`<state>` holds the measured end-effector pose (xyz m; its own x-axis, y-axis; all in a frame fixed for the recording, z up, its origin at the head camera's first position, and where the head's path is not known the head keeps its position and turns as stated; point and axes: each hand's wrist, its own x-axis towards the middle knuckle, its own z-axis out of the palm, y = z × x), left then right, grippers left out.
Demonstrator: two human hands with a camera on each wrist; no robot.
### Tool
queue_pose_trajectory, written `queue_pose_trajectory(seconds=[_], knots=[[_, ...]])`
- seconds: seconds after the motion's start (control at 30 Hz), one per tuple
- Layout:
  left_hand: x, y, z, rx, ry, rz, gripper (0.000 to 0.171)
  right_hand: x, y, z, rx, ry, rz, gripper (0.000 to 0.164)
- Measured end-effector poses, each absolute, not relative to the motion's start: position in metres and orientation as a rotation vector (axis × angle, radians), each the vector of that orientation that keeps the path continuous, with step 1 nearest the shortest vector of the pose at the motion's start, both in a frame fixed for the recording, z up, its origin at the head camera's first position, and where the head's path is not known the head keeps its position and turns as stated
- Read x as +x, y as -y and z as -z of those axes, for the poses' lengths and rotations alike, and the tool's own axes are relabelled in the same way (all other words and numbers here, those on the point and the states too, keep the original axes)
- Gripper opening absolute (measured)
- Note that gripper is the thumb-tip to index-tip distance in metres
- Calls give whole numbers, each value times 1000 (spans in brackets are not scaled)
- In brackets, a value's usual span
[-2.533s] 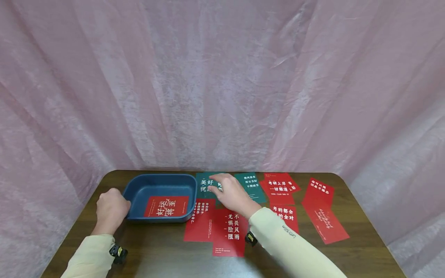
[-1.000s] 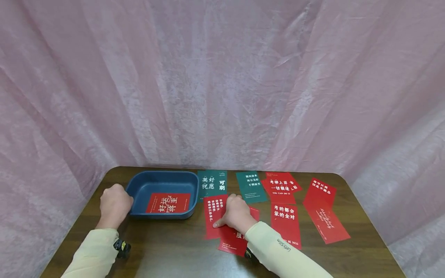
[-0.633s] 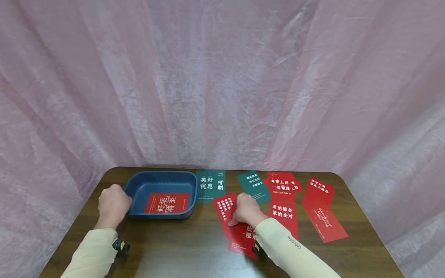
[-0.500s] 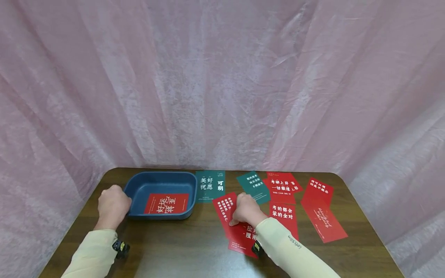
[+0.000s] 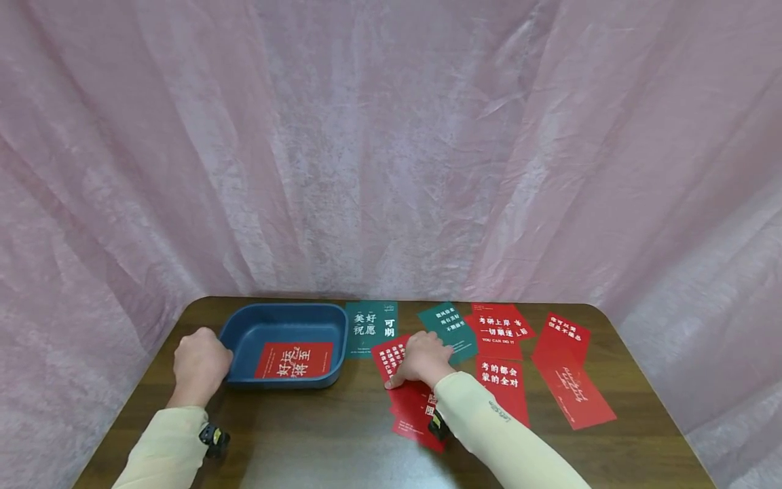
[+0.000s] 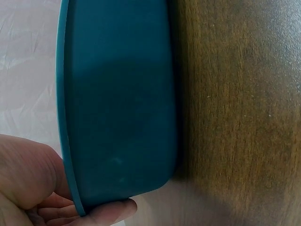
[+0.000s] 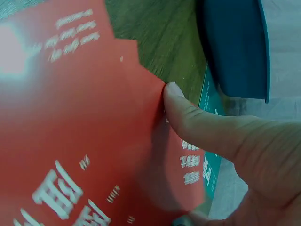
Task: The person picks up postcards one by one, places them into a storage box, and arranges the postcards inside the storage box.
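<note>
My left hand [image 5: 201, 367] grips the near left corner of a blue plastic tray [image 5: 277, 383]. In the left wrist view its fingers and thumb wrap the rim. One red card [image 5: 314, 360] with white lettering lies inside the tray. My right hand [image 5: 421, 360] pinches overlapping red cards [image 5: 389, 353] right of the tray. In the right wrist view the thumb presses the edge of a red card [image 7: 94, 127], which bends up there; the other fingers are mostly hidden. A second red card [image 5: 421, 428] sticks out below the hand.
Green cards [image 5: 373, 326] lie beside the tray, and another green card [image 5: 449, 322] lies behind my right hand. Several red cards [image 5: 504, 394] are spread to the right, some overlapping. A pink curtain [image 5: 391, 149] hangs behind the wooden table [image 5: 318, 441].
My right hand has come down from over the green cards and slid a red card rightward from the tray over another. Both cards have turned, and the hand has since shifted slightly back. Left hand stays.
</note>
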<state>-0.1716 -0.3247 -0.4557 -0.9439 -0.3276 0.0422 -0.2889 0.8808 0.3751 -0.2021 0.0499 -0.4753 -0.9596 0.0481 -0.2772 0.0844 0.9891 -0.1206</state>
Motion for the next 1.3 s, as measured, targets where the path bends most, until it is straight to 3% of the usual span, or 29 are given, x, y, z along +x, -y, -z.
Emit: queue_pose_trajectory(seconds=[0.33,0.6,0.73,1.03,1.3], knots=[[-171,326,455,461,2928,573,23,-206,-59,484,93,-2900,597,94],[-170,326,454,465,2935,562,22,-214,-72,488,-170,-2871,885,57],[-170,325,454,483,2948,562,23,-221,-72,486,-142,-2818,1050,46],[-170,325,454,484,2956,569,23,-229,-71,485,-192,-2766,1311,40],[-170,324,455,466,2950,559,23,-236,-70,488,-347,-2791,1451,48]])
